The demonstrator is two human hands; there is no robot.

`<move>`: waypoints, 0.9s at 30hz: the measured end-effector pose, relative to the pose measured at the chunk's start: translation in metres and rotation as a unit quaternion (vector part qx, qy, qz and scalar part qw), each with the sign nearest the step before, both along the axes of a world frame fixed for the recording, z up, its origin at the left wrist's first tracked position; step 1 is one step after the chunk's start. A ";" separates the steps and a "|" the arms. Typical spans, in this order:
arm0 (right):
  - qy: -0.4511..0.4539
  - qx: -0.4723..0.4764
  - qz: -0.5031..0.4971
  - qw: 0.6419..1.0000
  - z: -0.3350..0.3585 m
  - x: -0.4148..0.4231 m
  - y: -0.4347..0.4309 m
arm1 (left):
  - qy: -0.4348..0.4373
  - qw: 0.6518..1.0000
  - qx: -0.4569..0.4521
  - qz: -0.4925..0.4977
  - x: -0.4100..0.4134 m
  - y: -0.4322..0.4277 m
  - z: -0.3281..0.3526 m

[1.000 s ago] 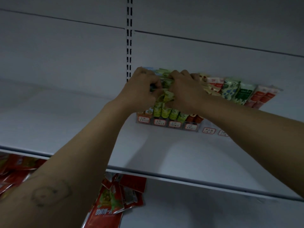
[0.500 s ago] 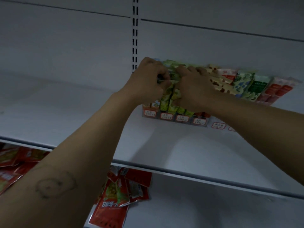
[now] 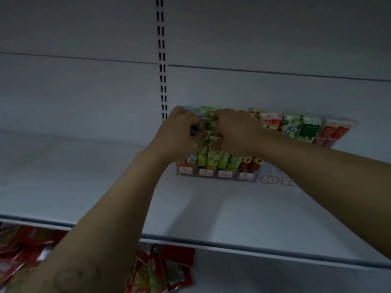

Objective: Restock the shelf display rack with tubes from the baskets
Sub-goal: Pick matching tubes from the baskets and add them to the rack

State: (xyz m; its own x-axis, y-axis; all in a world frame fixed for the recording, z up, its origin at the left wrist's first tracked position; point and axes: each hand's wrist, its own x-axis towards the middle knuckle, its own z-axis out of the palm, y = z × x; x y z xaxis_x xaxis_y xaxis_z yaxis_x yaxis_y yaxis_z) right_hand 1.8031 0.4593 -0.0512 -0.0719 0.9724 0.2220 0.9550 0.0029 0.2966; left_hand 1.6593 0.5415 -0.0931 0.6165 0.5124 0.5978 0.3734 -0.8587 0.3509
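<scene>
A clear display rack [image 3: 215, 174] with red-framed price labels stands at the back of a white shelf [image 3: 105, 187], filled with upright tubes. Both hands are at its left part. My left hand [image 3: 179, 134] and my right hand [image 3: 234, 132] have their fingers curled round the tops of green-patterned tubes [image 3: 208, 154] standing in the rack. To the right stand more tubes: red-and-white [image 3: 271, 123], green [image 3: 311, 132] and red [image 3: 334, 132]. My fingertips are hidden among the tubes.
A slotted upright [image 3: 161, 60] runs up the back wall above the rack. Below the shelf edge [image 3: 232, 242] lie red packets at left [image 3: 23, 246] and at centre [image 3: 160, 269]. No basket shows.
The view has shifted slightly while both hands stay at the same green tubes in the rack's left part. Their hold looks the same.
</scene>
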 end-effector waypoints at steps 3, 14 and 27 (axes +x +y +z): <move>0.007 0.028 0.002 1.000 -0.005 0.002 0.004 | -0.003 1.000 -0.009 0.018 0.001 -0.003 0.000; 0.134 0.106 -0.021 0.985 0.002 0.015 -0.071 | 0.105 0.986 0.108 0.069 -0.024 -0.036 -0.002; 0.192 0.155 -0.010 0.969 -0.063 0.007 -0.219 | 0.194 0.972 0.133 0.018 -0.032 -0.177 -0.025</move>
State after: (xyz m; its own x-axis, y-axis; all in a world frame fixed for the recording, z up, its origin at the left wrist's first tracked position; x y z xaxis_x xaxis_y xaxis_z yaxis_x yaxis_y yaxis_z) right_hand 1.8097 0.2404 -0.1138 0.0913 0.8549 0.5107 0.9941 -0.0482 -0.0971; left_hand 1.6275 0.3641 -0.1180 0.8068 0.3960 0.4386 0.4639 -0.8842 -0.0550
